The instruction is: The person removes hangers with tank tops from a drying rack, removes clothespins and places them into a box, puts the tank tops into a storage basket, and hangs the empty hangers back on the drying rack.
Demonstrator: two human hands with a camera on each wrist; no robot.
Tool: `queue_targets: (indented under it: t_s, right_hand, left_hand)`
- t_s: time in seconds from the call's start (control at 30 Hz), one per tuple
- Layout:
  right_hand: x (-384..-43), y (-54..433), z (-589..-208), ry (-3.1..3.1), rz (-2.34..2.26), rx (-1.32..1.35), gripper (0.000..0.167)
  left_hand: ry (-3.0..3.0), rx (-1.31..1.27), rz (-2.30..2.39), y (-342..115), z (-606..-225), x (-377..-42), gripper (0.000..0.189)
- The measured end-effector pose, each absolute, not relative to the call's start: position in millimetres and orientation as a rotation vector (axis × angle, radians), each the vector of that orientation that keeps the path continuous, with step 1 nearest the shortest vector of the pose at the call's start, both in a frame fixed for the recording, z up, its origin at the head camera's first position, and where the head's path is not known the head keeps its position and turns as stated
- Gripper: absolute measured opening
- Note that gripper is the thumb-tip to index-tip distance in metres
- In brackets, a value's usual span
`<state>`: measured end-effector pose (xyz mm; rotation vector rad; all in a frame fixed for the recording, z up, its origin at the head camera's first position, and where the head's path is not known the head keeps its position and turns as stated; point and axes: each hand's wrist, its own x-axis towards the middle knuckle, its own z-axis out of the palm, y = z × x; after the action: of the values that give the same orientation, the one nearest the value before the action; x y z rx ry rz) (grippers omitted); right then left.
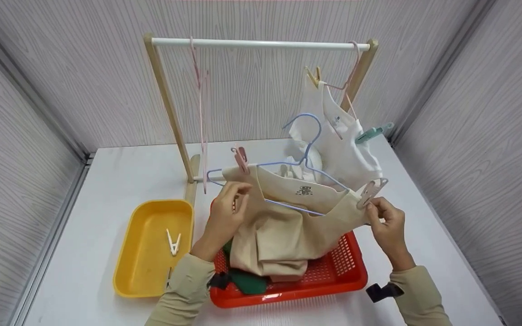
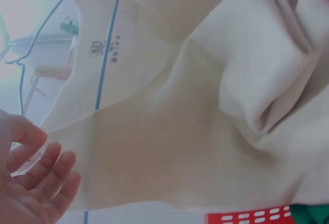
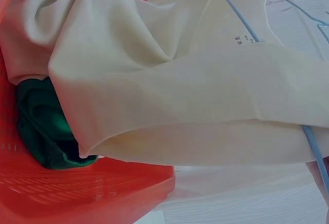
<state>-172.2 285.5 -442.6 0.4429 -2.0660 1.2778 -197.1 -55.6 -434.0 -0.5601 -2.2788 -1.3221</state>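
Note:
A beige tank top (image 1: 283,235) with a small dark print hangs on a blue hanger (image 1: 315,133), its lower part bunched over the red basket. A pink clothespin (image 1: 241,160) grips its left shoulder, and a pale clothespin (image 1: 371,194) clips the right one. Beside the left shoulder is my left hand (image 1: 225,217), fingers relaxed and slightly bent, holding nothing in the left wrist view. My right hand (image 1: 390,226) pinches the right shoulder's edge, just below the pale clothespin. In the right wrist view only a sliver of that hand shows, by the hanger's end.
The red basket (image 1: 288,296) contains dark green cloth (image 1: 247,283). A yellow tray (image 1: 136,253) at left holds a white clothespin (image 1: 173,243). Behind, a rack's white rod (image 1: 261,44) carries an empty pink hanger (image 1: 201,113) and a clipped white tank top (image 1: 342,154).

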Motion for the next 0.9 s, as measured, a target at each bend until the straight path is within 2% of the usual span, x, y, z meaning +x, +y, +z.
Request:
queue_targets:
  t_s: [0.37,0.63,0.9]
  right_hand:
    - [-172.6,285.1,-440.6,-2.059,1.334,0.516,0.015]
    - [-173.6,283.8,-440.9,-2.064,1.358,0.555,0.015]
    - [-172.6,278.6,-442.3,-2.099,1.343,0.578,0.018]
  left_hand:
    - [-2.242,-0.38,-1.242,-84.9,-427.7,-198.9,0.019]
    - [-2.201,-0.363,-1.23,-96.3,-422.7,-200.2,0.018]
    - [-2.215,-0.404,-1.339,-99.8,-415.8,-199.4,0.033]
